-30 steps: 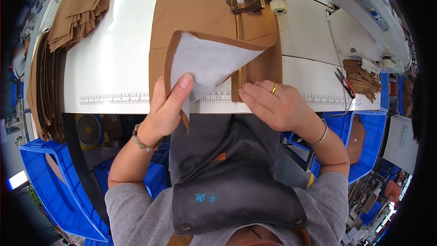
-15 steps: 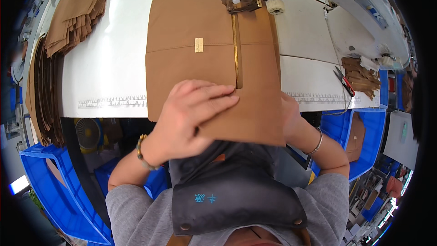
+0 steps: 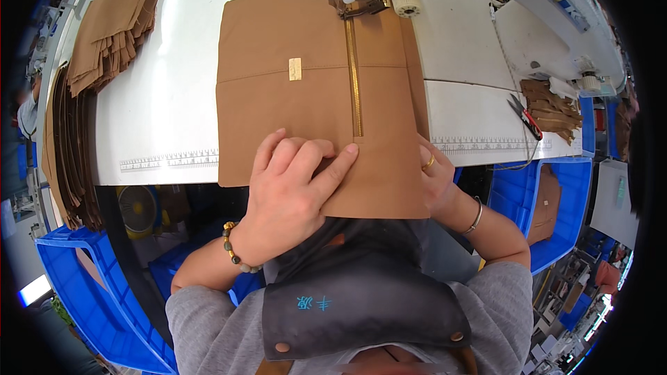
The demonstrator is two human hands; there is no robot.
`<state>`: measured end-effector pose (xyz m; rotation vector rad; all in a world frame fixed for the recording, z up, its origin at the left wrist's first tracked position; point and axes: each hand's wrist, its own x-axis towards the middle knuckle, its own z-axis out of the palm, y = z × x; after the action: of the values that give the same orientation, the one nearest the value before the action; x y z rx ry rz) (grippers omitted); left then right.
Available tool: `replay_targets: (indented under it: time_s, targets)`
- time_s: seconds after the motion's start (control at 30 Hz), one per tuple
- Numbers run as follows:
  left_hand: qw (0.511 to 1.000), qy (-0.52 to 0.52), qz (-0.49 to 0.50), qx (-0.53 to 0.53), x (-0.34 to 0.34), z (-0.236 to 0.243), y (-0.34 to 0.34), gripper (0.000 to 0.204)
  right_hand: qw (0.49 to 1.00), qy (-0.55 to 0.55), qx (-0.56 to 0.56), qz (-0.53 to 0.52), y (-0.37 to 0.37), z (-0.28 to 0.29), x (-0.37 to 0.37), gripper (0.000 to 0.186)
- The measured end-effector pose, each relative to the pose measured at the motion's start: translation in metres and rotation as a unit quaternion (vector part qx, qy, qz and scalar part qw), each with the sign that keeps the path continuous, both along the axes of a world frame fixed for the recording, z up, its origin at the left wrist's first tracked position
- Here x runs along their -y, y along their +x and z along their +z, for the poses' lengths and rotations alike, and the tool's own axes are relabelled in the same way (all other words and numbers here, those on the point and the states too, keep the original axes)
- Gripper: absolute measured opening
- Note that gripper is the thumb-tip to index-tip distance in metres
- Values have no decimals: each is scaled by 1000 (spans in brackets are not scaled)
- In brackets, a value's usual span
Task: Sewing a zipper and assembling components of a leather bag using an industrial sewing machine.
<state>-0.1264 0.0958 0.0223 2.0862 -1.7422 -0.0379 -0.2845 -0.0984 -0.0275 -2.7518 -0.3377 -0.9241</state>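
Note:
A brown fabric panel (image 3: 278,107) lies flat under the sewing machine, its near edge hanging over the table front. A brass zipper (image 3: 355,83) is set lengthwise in it, its upper end under the presser foot (image 3: 363,8). My left hand (image 3: 295,184) rests palm down on the panel, open, some fingers bent. One outstretched fingertip presses just below the zipper's lower end. At the panel's right edge my right hand (image 3: 436,177) is closed on the fabric, with part of the fingers hidden behind it. A small pale label (image 3: 295,69) sits left of the zipper.
Stacked brown pieces (image 3: 114,31) lie at the far left, with more draping over the left edge (image 3: 69,146). Red-handled scissors (image 3: 526,118) lie beside brown strips (image 3: 552,111) at right. Blue bins (image 3: 104,298) flank me below the table. A ruler strip (image 3: 170,160) runs along the front.
The panel has shifted slightly left. My left hand has drawn back a little and its fingers have bent, leaving one fingertip below the zipper end. My right hand now shows more at the edge.

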Motion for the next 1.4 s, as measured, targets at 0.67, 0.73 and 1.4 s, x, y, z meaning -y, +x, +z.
replay_targets:
  time_s: [0.67, 0.73, 1.4]
  targets:
    - [996, 59, -26, 65, 4, 9, 1, 67, 1000, 18, 8, -15, -7, -14, -2, 42]
    - [995, 83, -30, 50, 3, 13, 0, 72, 999, 37, -6, -14, -13, -12, 0, 41]
    - [994, -28, -99, 34, 21, -1, 31, 45, 994, 75, -74, -9, 22, 30, -4, 19]
